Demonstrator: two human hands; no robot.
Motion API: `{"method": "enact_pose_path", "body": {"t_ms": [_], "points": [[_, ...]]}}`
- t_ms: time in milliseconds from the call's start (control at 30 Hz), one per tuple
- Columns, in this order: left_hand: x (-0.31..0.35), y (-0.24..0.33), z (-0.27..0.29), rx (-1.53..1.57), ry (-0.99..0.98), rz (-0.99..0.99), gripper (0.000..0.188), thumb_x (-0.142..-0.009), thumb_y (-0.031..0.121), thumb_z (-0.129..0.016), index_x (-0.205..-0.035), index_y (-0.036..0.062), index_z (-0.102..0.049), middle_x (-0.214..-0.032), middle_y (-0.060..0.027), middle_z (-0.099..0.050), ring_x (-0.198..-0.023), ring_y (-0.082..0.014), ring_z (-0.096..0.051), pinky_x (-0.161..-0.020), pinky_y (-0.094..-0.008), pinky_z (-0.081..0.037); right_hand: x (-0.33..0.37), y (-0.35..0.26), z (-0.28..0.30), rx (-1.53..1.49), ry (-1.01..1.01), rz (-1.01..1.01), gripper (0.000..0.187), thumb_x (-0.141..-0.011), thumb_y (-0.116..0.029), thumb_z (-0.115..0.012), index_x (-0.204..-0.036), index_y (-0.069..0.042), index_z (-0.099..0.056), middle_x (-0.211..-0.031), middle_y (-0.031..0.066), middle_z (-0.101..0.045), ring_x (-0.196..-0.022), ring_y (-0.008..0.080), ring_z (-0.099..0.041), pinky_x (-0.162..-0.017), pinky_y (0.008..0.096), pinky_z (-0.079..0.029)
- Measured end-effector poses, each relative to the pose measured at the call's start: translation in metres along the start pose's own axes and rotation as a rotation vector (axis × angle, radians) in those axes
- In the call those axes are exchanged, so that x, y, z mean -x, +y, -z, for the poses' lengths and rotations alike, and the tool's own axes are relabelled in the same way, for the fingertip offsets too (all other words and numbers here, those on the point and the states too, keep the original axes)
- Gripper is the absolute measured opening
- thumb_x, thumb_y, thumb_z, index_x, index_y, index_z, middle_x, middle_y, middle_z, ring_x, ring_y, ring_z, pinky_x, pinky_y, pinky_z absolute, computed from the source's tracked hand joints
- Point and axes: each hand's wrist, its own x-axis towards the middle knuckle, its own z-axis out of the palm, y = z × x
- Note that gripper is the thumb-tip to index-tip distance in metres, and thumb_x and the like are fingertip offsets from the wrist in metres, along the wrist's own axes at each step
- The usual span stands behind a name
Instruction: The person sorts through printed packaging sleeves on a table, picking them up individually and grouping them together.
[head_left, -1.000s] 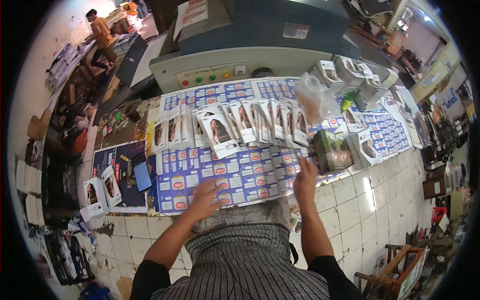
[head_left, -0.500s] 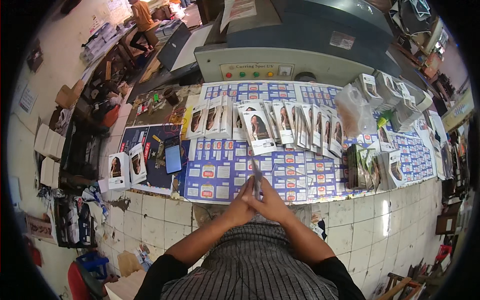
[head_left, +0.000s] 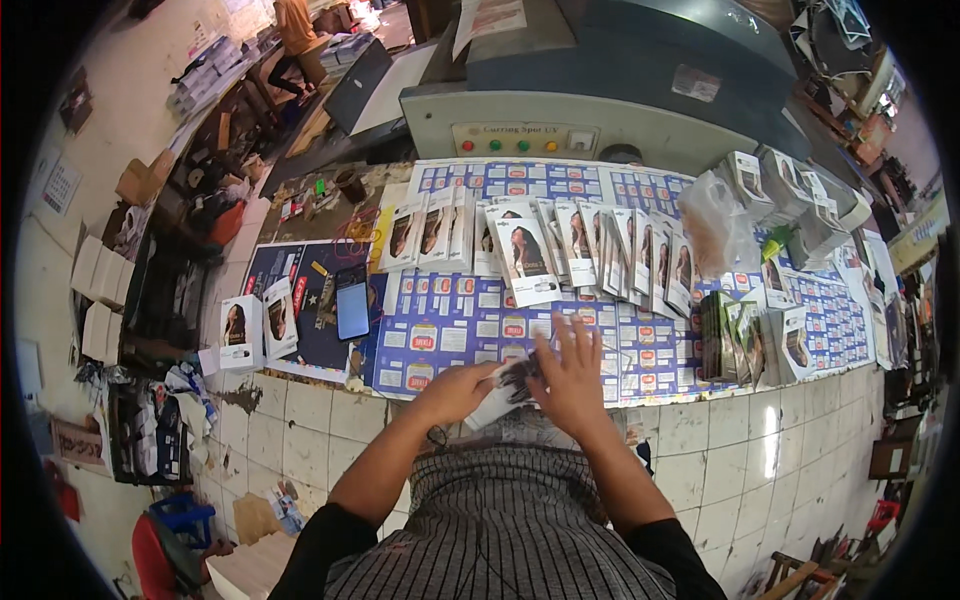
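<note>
Close to my body, at the table's front edge, a white carton (head_left: pixel 488 404) printed with dark hair is tilted with its printed face up. My left hand (head_left: pixel 452 394) grips its left side, thumb on top. Over its right end is my right hand (head_left: pixel 572 378), fingers spread and slightly blurred; its thumb side overlaps the carton, and I cannot tell whether it presses on it. Beyond my hands, a similar carton (head_left: pixel 526 258) lies on a spread-out row of matching white cartons (head_left: pixel 640 255). More of them stand in a group (head_left: pixel 432 228) to its left.
Blue printed sheets (head_left: pixel 430 325) cover the table. To the left are a phone (head_left: pixel 352 308) and two carton stacks (head_left: pixel 238 335). At right are a plastic bag (head_left: pixel 715 225), green-and-dark cartons (head_left: pixel 728 335) and tall stacks (head_left: pixel 785 185). A grey machine (head_left: pixel 500 110) stands behind; far left, a person (head_left: pixel 295 40).
The carton, edge-on between both hands before, now lies turned with its printed face showing. My right hand has moved away to the right and spread its fingers; the left has shifted left.
</note>
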Motion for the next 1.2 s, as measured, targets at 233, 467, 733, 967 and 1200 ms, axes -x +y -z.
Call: {"method": "enact_pose_path", "body": {"t_ms": [233,467,733,967,1200], "points": [[-0.006,0.036,0.017,-0.522,0.482,-0.234,0.051,-0.093,0.027,-0.065,-0.138,0.0075,-0.052,-0.118,-0.0175,-0.065,-0.115,-0.0329,-0.059,-0.106,-0.0495,-0.036,0.016,0.037,-0.027,-0.39,-0.486,-0.241,0.047,-0.093,-0.019,-0.066,-0.137,-0.007,-0.053,-0.114,0.0137,-0.07,-0.097,0.0343,-0.069,-0.084,0.0413,-0.054],[0.0,-0.034,-0.037,0.899,0.091,0.084,0.039,-0.105,0.025,-0.054,-0.138,0.0053,-0.05,-0.12,-0.0057,-0.064,-0.104,-0.0147,-0.064,-0.091,-0.0332,-0.053,0.019,0.012,-0.027,-0.769,-0.41,-0.527,0.06,-0.095,-0.012,-0.064,-0.147,0.0,-0.039,-0.124,0.022,-0.063,-0.111,0.0322,-0.064,-0.093,0.0377,-0.049],[0.006,-0.017,-0.037,1.015,0.08,0.202,0.032,-0.107,0.026,-0.05,-0.131,0.0063,-0.058,-0.112,-0.0016,-0.066,-0.091,-0.0101,-0.066,-0.079,-0.0274,-0.057,0.026,0.001,-0.039,-0.351,-0.221,-0.081,0.067,-0.092,-0.014,-0.065,-0.149,0.001,-0.035,-0.139,0.029,-0.05,-0.127,0.0449,-0.051,-0.105,0.0438,-0.043],[0.005,-0.033,-0.041,1.005,0.04,0.122,0.036,-0.107,0.025,-0.048,-0.137,0.0057,-0.054,-0.122,-0.0014,-0.061,-0.105,-0.0112,-0.061,-0.088,-0.0304,-0.058,0.024,-0.001,-0.041,-0.402,-0.216,-0.165,0.07,-0.09,-0.012,-0.068,-0.148,0.006,-0.033,-0.14,0.0313,-0.048,-0.126,0.0472,-0.049,-0.107,0.0465,-0.042],[0.003,-0.037,-0.041,1.079,0.047,0.134,0.035,-0.108,0.022,-0.047,-0.137,0.0056,-0.054,-0.122,-0.0022,-0.062,-0.105,-0.0124,-0.062,-0.088,-0.0311,-0.058,0.03,-0.016,-0.037,-0.205,-0.088,0.074,0.041,-0.085,-0.007,-0.071,-0.126,-0.005,-0.061,-0.121,0.0226,-0.061,-0.111,0.0386,-0.06,-0.092,0.0442,-0.049]]}}
